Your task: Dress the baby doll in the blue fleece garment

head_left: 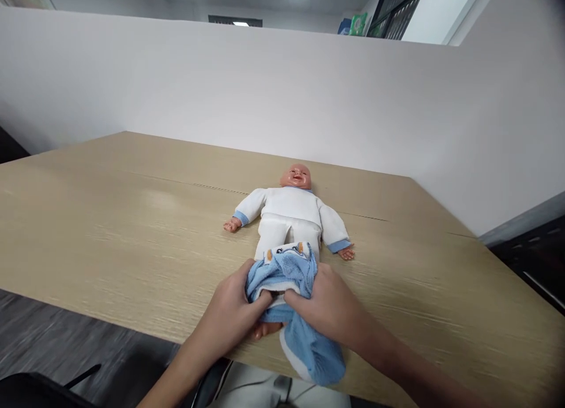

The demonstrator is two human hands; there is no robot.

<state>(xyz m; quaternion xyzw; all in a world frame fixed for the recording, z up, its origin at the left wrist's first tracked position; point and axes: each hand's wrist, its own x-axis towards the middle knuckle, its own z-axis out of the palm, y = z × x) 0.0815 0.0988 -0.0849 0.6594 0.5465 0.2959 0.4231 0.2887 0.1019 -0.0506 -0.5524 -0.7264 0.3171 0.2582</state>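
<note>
A baby doll [293, 203] lies face up on the table, its head at the far end and its arms spread. It wears a white top with blue cuffs and white trousers. Over its lower legs is a bunched light-blue towelling garment [282, 269] with white trim and a small printed pattern. My left hand [238, 305] grips the garment's left side, thumb tucked into an opening edged in white. On the other side my right hand [329, 302] holds it the same way. A loose blue part hangs over the table edge. One doll foot [266, 330] shows below the cloth.
The wide wooden table [132, 231] reaches back to a white partition wall [265, 96]. Its near edge runs just in front of my lap. A dark chair part [35, 390] is at lower left, and a dark object [534, 255] stands beyond the table's right edge.
</note>
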